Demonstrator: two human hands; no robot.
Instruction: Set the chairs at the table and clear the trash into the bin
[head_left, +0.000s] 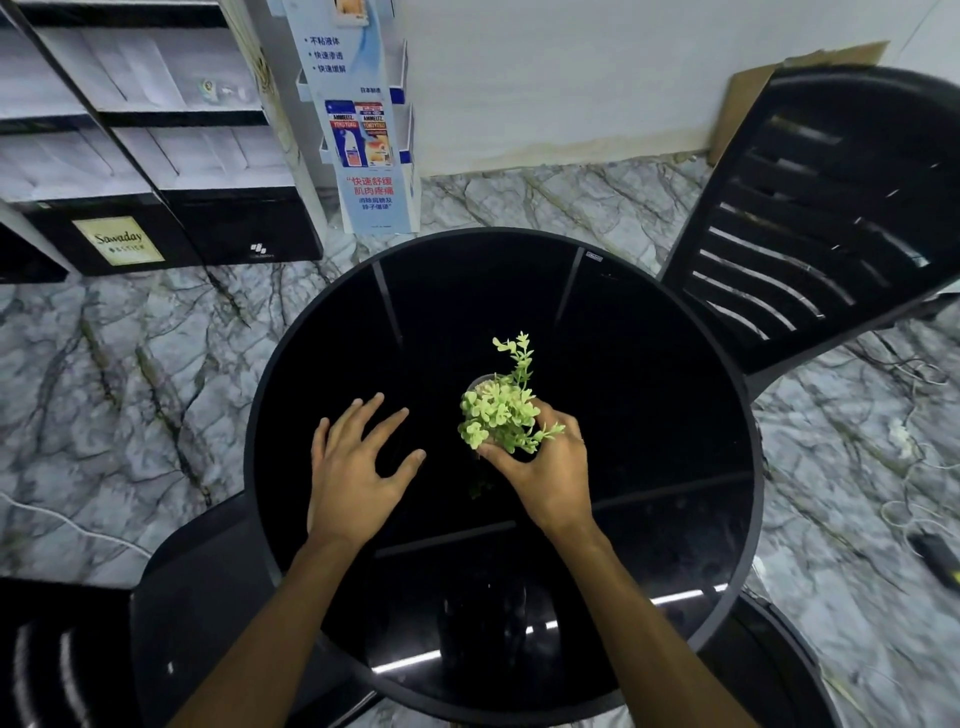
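A round black glass table (649, 415) fills the middle of the head view. On it stands a small potted plant (501, 410) with pale green leaves. My right hand (550, 467) is wrapped around its pot from the near side. My left hand (358, 467) hovers flat over the tabletop to the left, fingers spread, holding nothing. A black slatted chair (810, 208) stands at the table's far right. Another black chair (208, 597) sits at the near left, partly under the rim, and a third dark seat edge (779, 654) shows at the near right.
Black shelving (156, 156) with white boxes lines the far left. A blue-and-white cardboard display stand (363, 130) stands beyond the table. Cardboard (748, 98) leans on the white wall. White cables (914, 467) and a dark adapter lie on the marble floor at the right.
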